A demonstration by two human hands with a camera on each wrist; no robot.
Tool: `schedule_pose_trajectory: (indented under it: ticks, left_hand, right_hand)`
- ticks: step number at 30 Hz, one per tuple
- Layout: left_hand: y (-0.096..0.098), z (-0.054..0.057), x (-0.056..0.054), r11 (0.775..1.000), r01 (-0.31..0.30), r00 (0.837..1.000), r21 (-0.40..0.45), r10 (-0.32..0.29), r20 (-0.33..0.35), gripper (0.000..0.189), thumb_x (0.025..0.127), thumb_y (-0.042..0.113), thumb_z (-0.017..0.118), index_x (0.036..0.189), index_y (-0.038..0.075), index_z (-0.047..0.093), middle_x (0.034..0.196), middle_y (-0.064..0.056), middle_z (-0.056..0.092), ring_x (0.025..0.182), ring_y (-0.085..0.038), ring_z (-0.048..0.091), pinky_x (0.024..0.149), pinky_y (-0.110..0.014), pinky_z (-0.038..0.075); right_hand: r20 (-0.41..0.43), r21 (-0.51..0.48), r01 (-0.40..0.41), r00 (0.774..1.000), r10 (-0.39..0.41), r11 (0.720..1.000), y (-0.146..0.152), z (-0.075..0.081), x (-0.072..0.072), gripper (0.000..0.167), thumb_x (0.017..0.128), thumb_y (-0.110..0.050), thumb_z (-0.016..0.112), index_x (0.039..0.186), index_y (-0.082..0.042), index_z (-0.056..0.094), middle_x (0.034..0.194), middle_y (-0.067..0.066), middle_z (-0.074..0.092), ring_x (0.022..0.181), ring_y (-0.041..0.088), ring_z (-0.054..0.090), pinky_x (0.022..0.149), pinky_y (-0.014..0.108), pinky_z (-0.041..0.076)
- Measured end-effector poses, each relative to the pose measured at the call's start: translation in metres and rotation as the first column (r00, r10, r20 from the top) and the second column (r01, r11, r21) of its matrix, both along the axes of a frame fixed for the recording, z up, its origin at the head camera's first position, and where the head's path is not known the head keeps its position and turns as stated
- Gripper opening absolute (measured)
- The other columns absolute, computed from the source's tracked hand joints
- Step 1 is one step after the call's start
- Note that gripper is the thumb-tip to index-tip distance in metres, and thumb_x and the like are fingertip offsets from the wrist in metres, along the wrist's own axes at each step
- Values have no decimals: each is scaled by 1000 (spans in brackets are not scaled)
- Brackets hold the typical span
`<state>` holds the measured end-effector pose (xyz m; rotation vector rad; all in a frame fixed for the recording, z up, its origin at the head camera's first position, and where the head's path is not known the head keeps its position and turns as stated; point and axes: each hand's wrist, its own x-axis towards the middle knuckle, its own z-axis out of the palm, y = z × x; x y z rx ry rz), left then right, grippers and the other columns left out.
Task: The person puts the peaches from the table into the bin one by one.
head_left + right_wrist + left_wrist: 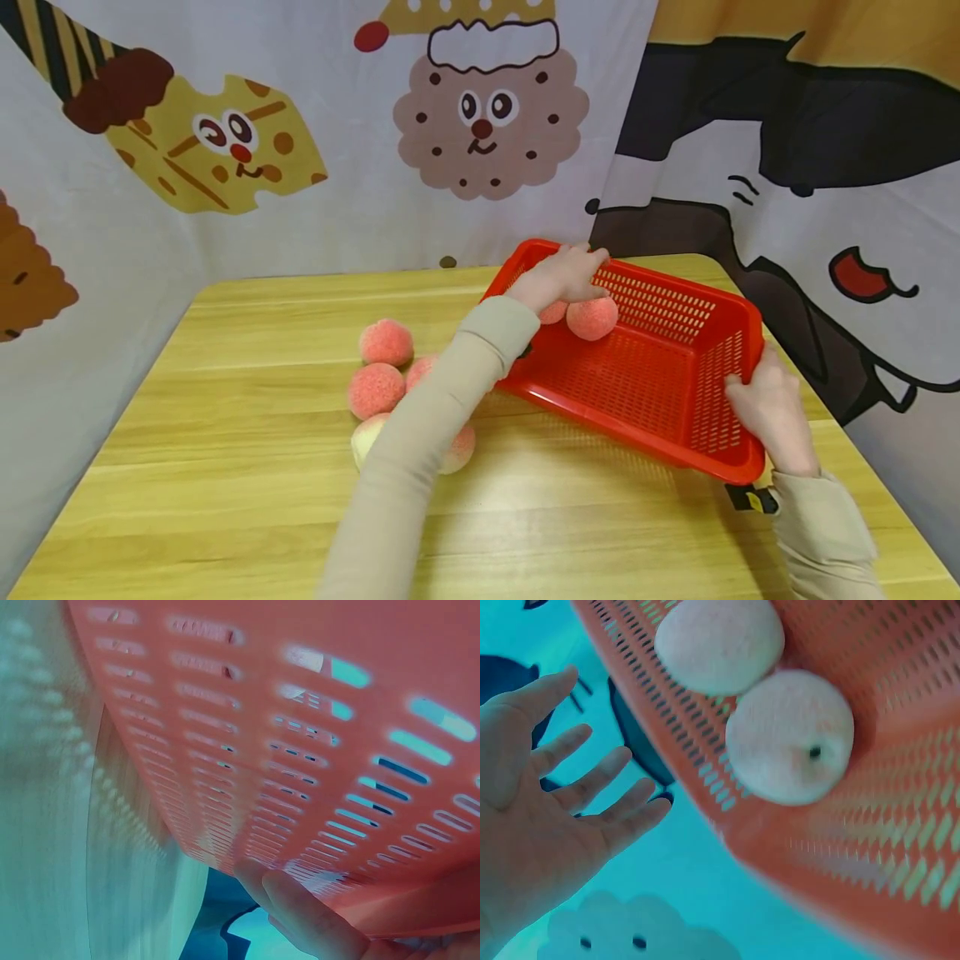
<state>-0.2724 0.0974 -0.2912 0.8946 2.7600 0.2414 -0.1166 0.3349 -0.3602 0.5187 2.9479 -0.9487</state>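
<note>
A wood-grain table [225, 467] lies under the red plastic basket [630, 375] and spreads out to its left. Pale cloth [352, 237] printed with cartoons hangs behind the basket and to its right; a smiling biscuit [491, 171] in a hat shows beyond the basket's far side. Two fuzzy pink peaches [592, 318] sit in the basket against its far wall, just beside the left hand [566, 273] but clear of its fingers [596, 778], which are extended, spread and holding nothing at the far rim. The right hand [772, 408] grips the basket's right end, thumb inside the rim. Left of the basket, at least five more peaches [376, 391] cluster, partly hidden by the left sleeve [427, 433].
</note>
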Motion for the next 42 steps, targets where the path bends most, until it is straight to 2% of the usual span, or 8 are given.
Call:
schedule_pose_trajectory:
  ticks: [5,11,15,21,25,29,33,42]
  left_hand:
    - [-32,7,-3,999,1,999,51,1,-42,56,93,41,56,142,18,39,143,-5,44,130,-21,43,108,-38,38]
    - [-83,11,0,990,-62,997,126,68,-44,57,94,39,56,142,14,38,146,-8,41,134,-26,41,109,-41,37]
    - [-118,7,5,983,-113,992,145,121,-47,57,94,37,56,142,11,38,146,-12,40,134,-31,40,109,-45,36]
    - [-166,-9,16,975,-167,984,146,174,-37,59,94,33,58,142,5,37,142,-22,42,131,-39,41,108,-50,36]
    - [-191,-20,21,968,-236,972,89,234,35,67,93,35,58,146,5,29,146,-27,35,134,-43,36,109,-53,34]
    - [-211,-29,23,957,-289,950,-18,289,116,75,92,38,59,149,6,24,148,-29,29,136,-47,30,109,-57,32]
    - [-225,-37,23,951,-292,934,-104,307,184,75,91,40,59,148,5,26,149,-31,27,136,-49,28,108,-60,31]
    - [-245,-55,21,960,-264,897,-98,281,340,67,90,34,58,143,2,33,145,-29,31,130,-44,39,99,-58,40]
  right_hand:
    - [21,-6,10,1000,-10,1000,1,0,0,62,93,-8,46,140,15,13,115,43,43,78,48,64,53,46,55]
    - [31,-17,9,999,-8,1000,1,1,0,63,93,-9,45,140,15,12,114,42,44,73,42,66,50,41,56]
    - [28,-18,9,1000,-8,1000,0,1,-1,63,93,-9,46,141,14,12,114,42,44,74,44,66,51,43,56]
    - [30,-14,18,999,-17,1000,0,1,-2,66,93,-9,47,142,14,9,117,43,43,79,47,64,54,45,56]
    - [24,-8,15,1000,-15,1000,-1,1,-1,64,92,-9,46,141,14,11,116,42,43,79,46,64,53,44,56]
    - [22,-15,15,1000,-15,1000,-1,2,-1,63,92,-9,46,141,14,13,116,42,43,80,47,64,53,44,56]
    - [23,-19,13,1000,-12,1000,-2,2,-1,63,93,-9,46,141,13,12,116,42,44,80,47,64,53,44,56]
    - [12,-9,10,1000,-10,1000,0,2,-1,62,93,-9,46,140,14,13,116,42,44,81,48,64,56,46,56]
